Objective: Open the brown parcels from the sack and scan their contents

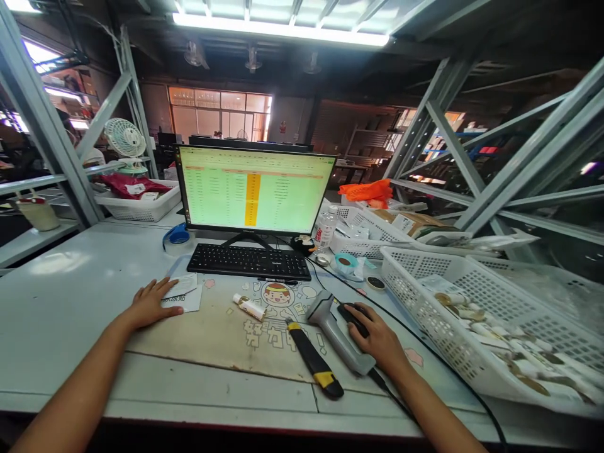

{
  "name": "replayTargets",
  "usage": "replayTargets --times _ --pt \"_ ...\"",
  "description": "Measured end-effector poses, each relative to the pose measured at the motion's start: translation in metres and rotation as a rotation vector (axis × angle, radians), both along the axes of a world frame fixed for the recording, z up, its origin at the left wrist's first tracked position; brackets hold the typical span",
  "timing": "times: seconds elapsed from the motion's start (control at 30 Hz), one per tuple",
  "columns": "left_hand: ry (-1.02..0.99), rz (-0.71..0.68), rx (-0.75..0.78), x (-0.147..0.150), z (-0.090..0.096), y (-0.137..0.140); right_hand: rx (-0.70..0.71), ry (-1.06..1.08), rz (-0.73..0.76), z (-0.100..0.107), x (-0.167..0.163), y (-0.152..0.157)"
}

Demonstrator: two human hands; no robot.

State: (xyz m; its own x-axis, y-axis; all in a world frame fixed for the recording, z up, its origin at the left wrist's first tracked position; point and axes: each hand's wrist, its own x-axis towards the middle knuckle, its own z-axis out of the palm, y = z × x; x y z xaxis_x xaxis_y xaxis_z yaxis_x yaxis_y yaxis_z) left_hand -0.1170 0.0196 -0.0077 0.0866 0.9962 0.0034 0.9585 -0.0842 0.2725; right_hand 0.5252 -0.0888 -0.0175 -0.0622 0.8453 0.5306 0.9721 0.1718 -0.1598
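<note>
My left hand [153,303] lies flat with fingers stretched out, partly over white printed paper slips [191,301] at the left end of the desk mat [207,333]. Under my right hand [377,330] is a black computer mouse [353,318], with the fingers curved over it. Just left of the mouse lies a grey barcode scanner [337,336] with its cable. Beside the scanner rests a black and yellow utility knife [311,360]. A small white tube with a label [250,307] lies on the mat between my hands. Behind it stand a keyboard [248,260] and a lit monitor [257,192] showing a spreadsheet.
To the right, a white perforated basket [406,277] holds several small labelled tubes. Blue tape [178,235] is left of the keyboard; a teal tape roll [346,263] and a plastic bottle [325,231] are right of it. Metal shelf posts [54,119] flank the desk.
</note>
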Motion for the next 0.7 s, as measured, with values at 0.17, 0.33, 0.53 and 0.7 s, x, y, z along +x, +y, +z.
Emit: replayTargets --times 0.17,0.33,0.53,0.7 --pt "0.004 -0.031 -0.009 0.007 -0.004 0.001 -0.022 -0.025 -0.013 -0.002 0.006 0.002" --pt "0.021 -0.02 0.069 0.014 -0.002 0.001 -0.014 -0.016 -0.039 -0.011 0.014 0.009" --pt "0.045 -0.03 0.167 0.024 -0.002 -0.005 0.035 -0.006 -0.014 -0.017 0.021 0.015" --pt "0.105 -0.005 0.157 0.037 0.004 -0.012 0.006 -0.006 -0.008 -0.016 0.021 0.015"
